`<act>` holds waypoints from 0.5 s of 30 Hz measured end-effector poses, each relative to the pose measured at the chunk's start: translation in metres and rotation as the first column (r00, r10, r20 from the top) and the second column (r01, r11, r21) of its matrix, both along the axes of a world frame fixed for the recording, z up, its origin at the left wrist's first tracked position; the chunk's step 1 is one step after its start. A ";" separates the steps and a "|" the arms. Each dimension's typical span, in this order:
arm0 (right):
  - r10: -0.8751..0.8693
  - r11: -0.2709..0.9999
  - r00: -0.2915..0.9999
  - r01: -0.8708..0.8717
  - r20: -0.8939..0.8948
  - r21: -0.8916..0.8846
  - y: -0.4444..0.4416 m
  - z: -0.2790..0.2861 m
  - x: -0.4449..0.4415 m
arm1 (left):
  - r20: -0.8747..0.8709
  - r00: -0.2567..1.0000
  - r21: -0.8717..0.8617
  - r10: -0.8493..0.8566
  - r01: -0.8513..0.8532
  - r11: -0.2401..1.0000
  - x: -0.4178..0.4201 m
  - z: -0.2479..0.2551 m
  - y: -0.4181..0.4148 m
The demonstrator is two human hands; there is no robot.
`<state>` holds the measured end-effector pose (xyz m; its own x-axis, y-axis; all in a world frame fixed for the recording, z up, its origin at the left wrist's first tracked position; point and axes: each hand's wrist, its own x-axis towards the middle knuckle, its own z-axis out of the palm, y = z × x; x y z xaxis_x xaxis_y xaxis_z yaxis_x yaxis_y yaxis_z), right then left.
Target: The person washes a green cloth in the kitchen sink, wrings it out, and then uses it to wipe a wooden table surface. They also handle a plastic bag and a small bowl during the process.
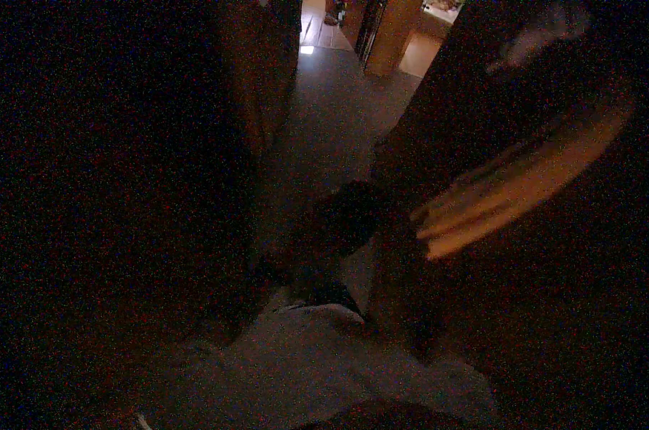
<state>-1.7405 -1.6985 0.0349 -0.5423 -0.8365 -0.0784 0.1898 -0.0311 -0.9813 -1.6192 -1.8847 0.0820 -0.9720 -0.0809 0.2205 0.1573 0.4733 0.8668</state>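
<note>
Neither of my hands can be made out in the dark picture. My light-coloured top (314, 360) fills the lower middle. Just beyond it, in front of my body, is a dark rounded shape (351, 215); what it is, and whether a hand touches it, I cannot tell. Past this shape a dim grey floor (330, 118) runs towards a brighter area at the top.
Dark upright surfaces flank the narrow passage. A curved orange-brown lit surface (507, 199) shows at right, with a pale blurred patch (545, 37) above it. Wooden door or cabinet parts (391, 43) stand at the far end, beside a brightly lit floor (322, 24).
</note>
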 end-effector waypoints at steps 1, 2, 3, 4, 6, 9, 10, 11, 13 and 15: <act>-0.021 1.000 1.000 0.021 0.004 0.003 0.005 0.001 -0.003 | -0.011 1.000 0.007 -0.023 0.023 1.000 -0.011 0.003 0.007; -0.034 0.999 0.999 0.034 0.005 0.006 0.009 0.003 -0.009 | -0.018 0.999 0.013 -0.039 0.039 0.999 -0.021 0.007 0.012; -0.046 0.999 0.999 0.046 -0.001 -0.004 0.013 0.007 -0.019 | -0.025 0.998 0.017 -0.059 0.060 0.998 -0.026 0.012 0.012; -0.034 0.999 0.999 0.034 0.010 -0.005 0.009 0.006 -0.017 | -0.001 0.999 0.022 -0.034 0.034 0.999 -0.024 0.010 0.013; -0.002 0.999 1.000 0.003 0.019 -0.033 -0.006 0.009 -0.022 | 0.029 1.000 0.022 0.006 -0.007 1.000 -0.013 0.011 -0.003; 0.001 1.000 0.999 -0.001 0.048 -0.015 -0.003 0.020 -0.021 | 0.078 0.996 0.059 0.050 -0.055 0.997 -0.002 0.018 -0.010; 0.003 1.000 0.997 -0.003 0.074 0.003 0.005 0.027 -0.018 | 0.105 0.993 0.078 0.056 -0.064 0.995 0.006 0.023 -0.002; 0.011 1.000 0.997 -0.011 0.073 0.006 0.003 0.037 -0.026 | 0.113 0.991 0.085 0.074 -0.084 0.993 0.004 0.033 -0.006; 0.022 1.000 0.996 -0.021 0.088 -0.012 -0.008 0.049 -0.037 | 0.128 0.984 0.091 0.123 -0.135 0.987 0.003 0.043 -0.019; 0.055 0.998 0.993 -0.055 0.100 -0.007 -0.013 0.062 -0.039 | 0.167 0.971 0.128 0.169 -0.191 0.973 0.015 0.051 -0.028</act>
<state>-1.7794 -1.7120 0.0970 -0.4850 -0.8653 -0.1263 0.2888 -0.0221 -0.9571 -1.6041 -1.9124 0.1335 -0.9599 -0.2770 0.0425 -0.0602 0.3517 0.9342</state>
